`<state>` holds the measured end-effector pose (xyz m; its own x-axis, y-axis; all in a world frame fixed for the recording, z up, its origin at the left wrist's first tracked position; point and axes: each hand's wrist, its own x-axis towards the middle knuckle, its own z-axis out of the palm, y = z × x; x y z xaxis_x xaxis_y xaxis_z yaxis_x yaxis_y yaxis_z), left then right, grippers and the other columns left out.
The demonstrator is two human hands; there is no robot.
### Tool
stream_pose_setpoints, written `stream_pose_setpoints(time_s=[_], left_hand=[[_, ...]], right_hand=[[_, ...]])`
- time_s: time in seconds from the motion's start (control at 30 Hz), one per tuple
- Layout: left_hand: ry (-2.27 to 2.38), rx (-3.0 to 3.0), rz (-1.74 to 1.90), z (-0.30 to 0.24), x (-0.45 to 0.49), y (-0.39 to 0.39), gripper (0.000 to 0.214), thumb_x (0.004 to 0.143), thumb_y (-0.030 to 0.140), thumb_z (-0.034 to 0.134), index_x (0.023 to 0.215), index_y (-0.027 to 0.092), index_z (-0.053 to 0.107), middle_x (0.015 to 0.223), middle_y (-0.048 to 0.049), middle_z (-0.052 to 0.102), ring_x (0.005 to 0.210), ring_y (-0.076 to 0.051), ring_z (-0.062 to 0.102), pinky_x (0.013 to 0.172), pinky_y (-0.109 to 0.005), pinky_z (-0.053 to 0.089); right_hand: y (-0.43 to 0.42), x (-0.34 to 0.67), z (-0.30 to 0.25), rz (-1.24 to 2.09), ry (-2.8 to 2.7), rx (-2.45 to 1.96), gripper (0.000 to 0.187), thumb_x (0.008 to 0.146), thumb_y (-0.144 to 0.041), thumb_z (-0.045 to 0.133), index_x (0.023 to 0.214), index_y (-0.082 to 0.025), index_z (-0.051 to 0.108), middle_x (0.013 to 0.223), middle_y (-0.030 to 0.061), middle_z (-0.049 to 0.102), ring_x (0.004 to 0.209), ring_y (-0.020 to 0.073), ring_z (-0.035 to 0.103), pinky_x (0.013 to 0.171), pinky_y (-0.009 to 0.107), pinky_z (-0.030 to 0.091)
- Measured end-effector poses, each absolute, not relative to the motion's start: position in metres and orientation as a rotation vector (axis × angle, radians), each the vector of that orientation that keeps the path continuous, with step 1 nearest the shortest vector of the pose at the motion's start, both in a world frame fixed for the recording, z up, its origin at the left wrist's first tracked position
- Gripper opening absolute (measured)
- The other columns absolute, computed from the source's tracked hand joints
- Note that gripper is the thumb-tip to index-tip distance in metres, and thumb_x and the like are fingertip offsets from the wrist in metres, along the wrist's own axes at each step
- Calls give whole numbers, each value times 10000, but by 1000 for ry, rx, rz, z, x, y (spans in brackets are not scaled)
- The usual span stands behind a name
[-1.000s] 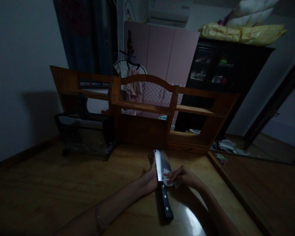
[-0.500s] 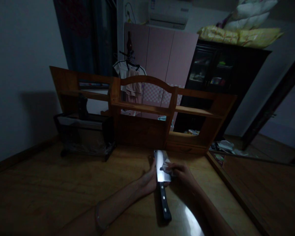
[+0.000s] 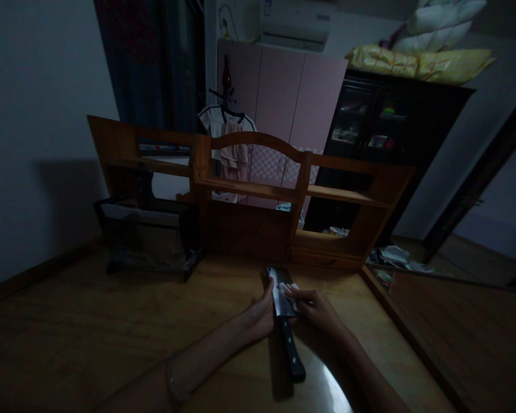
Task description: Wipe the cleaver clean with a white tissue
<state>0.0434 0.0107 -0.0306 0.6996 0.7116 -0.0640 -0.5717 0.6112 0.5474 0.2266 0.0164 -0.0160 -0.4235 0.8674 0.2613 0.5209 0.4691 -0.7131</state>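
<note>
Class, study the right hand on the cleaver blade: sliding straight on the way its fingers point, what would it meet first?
Probably the left hand, lying just across the cleaver blade from the right hand; the dim light leaves this uncertain.

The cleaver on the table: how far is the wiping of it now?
Likely midway. The cleaver gleams near its handle, so that part looks wiped. In hand: the right hand presses a white cloth on the blade's far half, while the left hand steadies it on the table. Left: the dim tip, the handle, and the hidden underside.
</note>
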Motion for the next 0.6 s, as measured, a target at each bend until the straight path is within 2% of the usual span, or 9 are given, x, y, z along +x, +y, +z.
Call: stream_pose_setpoints(time_s=[0.1,0.23,0.4,0.6], left_hand=[[260,495,767,-27,44,10,604,849,604,397,1203,130,517,1120,-132,600,950,-216,598,826,-357,463],[274,484,752,-30,45,12,580,857,579,413,1195,118,512,1099,-136,611,969,-232,600,885,-391,445],[238,488,761,-33,45,12,555,866,557,417,1172,107,525,1111,-141,609,1024,-249,586,938,-403,422],[241,476,751,-27,43,9,502,877,517,432,1126,97,548,1105,-146,614,1020,-254,591,936,-398,425]], right_hand=[[12,222,-14,452,-2173,-1321,397,783,-189,496,1141,-256,652,1008,43,718,858,271,681,753,334,489],[7,217,-10,304,-2238,-1408,386,812,-200,480,1156,-274,638,958,61,730,838,220,685,694,247,445],[4,218,-7,264,-2301,-1404,386,819,-180,459,1135,-309,639,1013,44,717,872,192,679,684,219,417],[-1,214,-2,81,-2404,-1470,326,826,-212,480,1087,-304,652,955,48,729,838,208,685,690,240,395]])
